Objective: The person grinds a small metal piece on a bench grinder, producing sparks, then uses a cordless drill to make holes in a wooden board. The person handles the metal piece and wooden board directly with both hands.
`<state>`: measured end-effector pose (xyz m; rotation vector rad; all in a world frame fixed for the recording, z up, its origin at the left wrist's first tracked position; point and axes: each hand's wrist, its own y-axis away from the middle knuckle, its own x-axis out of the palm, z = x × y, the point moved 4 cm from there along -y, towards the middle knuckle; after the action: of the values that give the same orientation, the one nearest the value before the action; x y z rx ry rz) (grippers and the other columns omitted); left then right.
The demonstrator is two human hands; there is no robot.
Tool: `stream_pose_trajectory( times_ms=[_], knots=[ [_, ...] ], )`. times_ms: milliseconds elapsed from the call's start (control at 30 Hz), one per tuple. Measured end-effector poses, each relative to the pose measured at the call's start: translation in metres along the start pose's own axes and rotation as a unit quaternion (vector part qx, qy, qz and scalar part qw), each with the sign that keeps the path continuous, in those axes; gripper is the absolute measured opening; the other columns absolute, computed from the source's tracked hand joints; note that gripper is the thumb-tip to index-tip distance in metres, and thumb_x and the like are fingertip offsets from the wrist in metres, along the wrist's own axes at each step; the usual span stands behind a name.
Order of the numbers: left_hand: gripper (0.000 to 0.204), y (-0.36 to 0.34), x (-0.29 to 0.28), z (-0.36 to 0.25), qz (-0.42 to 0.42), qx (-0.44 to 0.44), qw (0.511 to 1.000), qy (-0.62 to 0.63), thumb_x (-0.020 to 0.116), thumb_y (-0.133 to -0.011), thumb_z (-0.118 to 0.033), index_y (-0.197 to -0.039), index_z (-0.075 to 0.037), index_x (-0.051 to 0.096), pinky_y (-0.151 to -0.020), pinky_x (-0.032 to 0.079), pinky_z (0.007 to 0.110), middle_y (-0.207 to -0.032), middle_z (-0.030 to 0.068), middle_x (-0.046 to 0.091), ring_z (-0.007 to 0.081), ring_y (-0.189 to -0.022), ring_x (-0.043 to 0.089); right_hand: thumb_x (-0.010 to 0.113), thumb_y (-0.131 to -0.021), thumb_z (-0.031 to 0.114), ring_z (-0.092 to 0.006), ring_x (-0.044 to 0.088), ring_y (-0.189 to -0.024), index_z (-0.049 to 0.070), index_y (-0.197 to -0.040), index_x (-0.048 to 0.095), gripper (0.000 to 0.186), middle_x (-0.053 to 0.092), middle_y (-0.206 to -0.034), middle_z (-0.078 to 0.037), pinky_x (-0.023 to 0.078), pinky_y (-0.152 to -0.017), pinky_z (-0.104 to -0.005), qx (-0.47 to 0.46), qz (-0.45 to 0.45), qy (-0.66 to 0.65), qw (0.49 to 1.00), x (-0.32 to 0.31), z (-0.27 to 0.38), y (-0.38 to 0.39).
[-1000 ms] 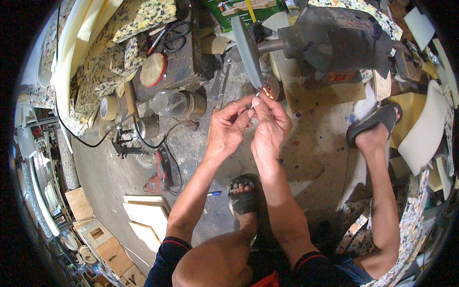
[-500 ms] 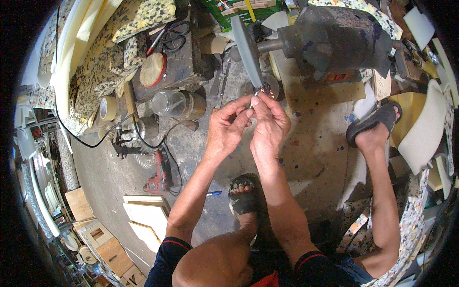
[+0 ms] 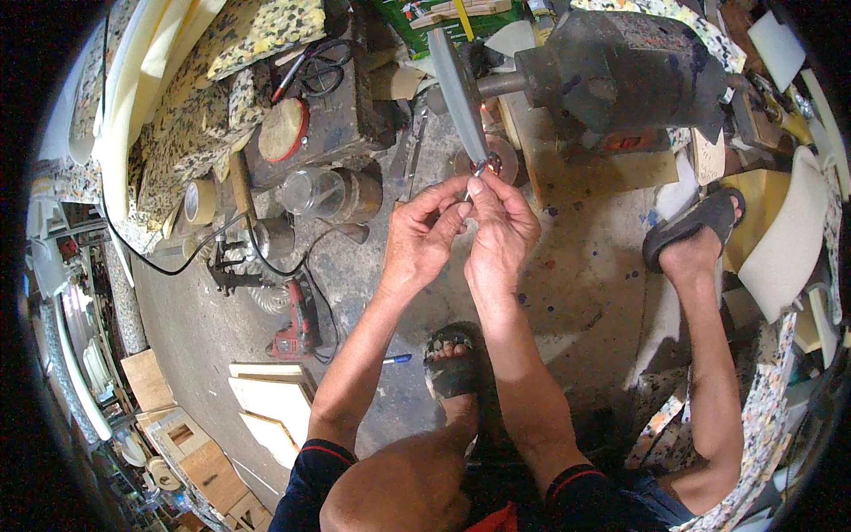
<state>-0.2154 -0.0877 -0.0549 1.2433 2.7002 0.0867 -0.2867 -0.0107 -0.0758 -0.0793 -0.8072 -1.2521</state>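
A thin metal rod is pinched between the fingertips of both hands, its far tip at the lower edge of a grey grinding wheel. Small orange sparks glow around that contact. My left hand is closed, thumb and forefinger on the rod's near part. My right hand, also closed, grips nearer the wheel with its thumb on top. Fingers cover most of the rod, so its exact kind cannot be made out. A shaft joins the wheel to a dark bench grinder motor on the right.
Left of my hands stand a glass jar and a dark wooden block with a round red-rimmed disc. A red power drill lies on the floor, its cable nearby. My sandalled feet flank the work area; foam pieces lie right.
Both hands hold nearly the same place at the wheel. The sparks have changed shape, with a small glowing spot now higher beside the wheel.
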Motion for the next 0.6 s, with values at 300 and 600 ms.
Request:
stream_pose_trajectory(
  times_ms=[300,600],
  knots=[
    [0.033,0.0004,-0.0005,-0.0004,-0.01,0.005,1.0,-0.006,0.066,-0.095,-0.003,-0.127,0.0,0.064,-0.072,0.053,0.024,-0.087,0.0012,0.066,0.0081,-0.078,0.059,0.07,-0.091,0.003,-0.0094,0.061,-0.084,-0.004,-0.108,0.069,0.018,0.069,-0.098,-0.006,0.05,-0.073,-0.0232,-0.002,0.005,0.006,1.0,-0.0006,-0.0016,-0.0001],
    [0.034,-0.0015,0.0035,-0.0046,0.003,0.016,1.0,0.01,0.065,-0.095,-0.003,-0.128,0.0,0.063,-0.072,0.053,0.024,-0.085,0.0002,0.064,0.0081,-0.078,0.059,0.07,-0.091,0.002,-0.0094,0.062,-0.083,-0.005,-0.108,0.069,0.018,0.07,-0.097,-0.006,0.05,-0.071,-0.0227,0.009,-0.011,0.007,1.0,-0.0003,0.0011,-0.0018]
  ],
)
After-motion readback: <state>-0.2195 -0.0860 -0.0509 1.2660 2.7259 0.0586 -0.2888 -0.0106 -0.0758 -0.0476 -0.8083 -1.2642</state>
